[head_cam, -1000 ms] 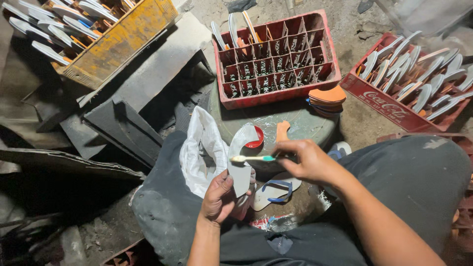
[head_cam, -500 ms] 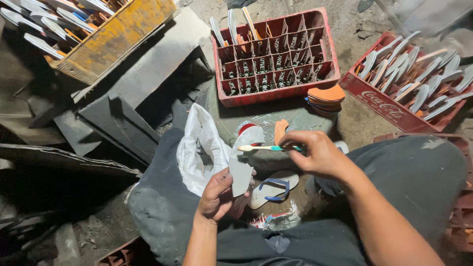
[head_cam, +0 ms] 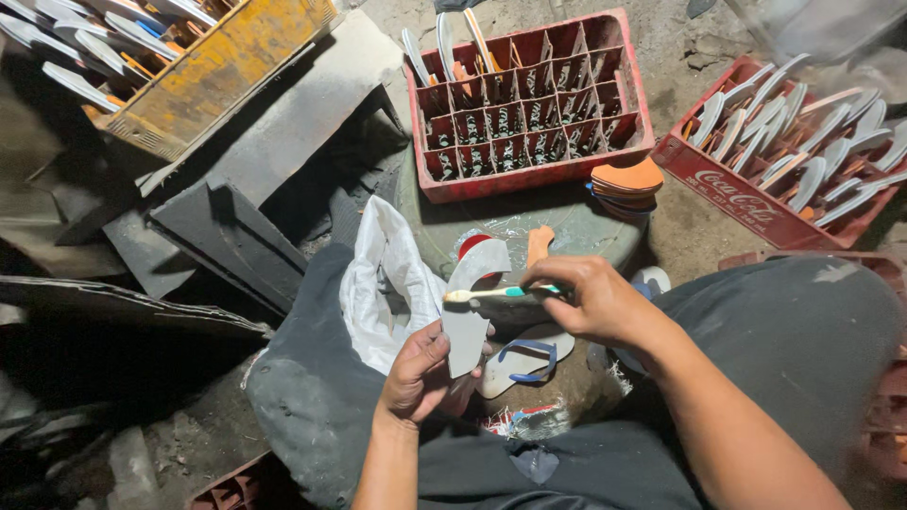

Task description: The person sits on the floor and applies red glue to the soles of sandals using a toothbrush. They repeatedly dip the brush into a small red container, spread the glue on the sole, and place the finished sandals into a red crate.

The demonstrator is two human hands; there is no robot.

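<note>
Gripped from below in the left hand [head_cam: 420,373], a pale grey shoe sole [head_cam: 470,302], fingers wrapped round its lower end, thumb across the face; held upright between the knees, just above a flip-flop with blue straps [head_cam: 522,354] on the ground; flat and thin, rounded at the top, narrowing toward the hand, surface dull and plain. Pinched in the right hand [head_cam: 586,300], a toothbrush [head_cam: 496,294] with a white and teal handle, lying level, bristle head at the left tip and touching the sole's face near its upper half; fingers closed tight round the handle end.

Draped over the left knee, a white plastic bag [head_cam: 383,283], just beside the sole. Beyond the hands, a round greyish drum top [head_cam: 576,227] bearing a red crate [head_cam: 529,99] with divided cells, a few soles standing in its far row; beside it, a stack of orange soles [head_cam: 628,181]. Off to the right, another red crate [head_cam: 784,151] filled with pale soles on edge; top left, a yellow crate [head_cam: 189,71] likewise loaded.
</note>
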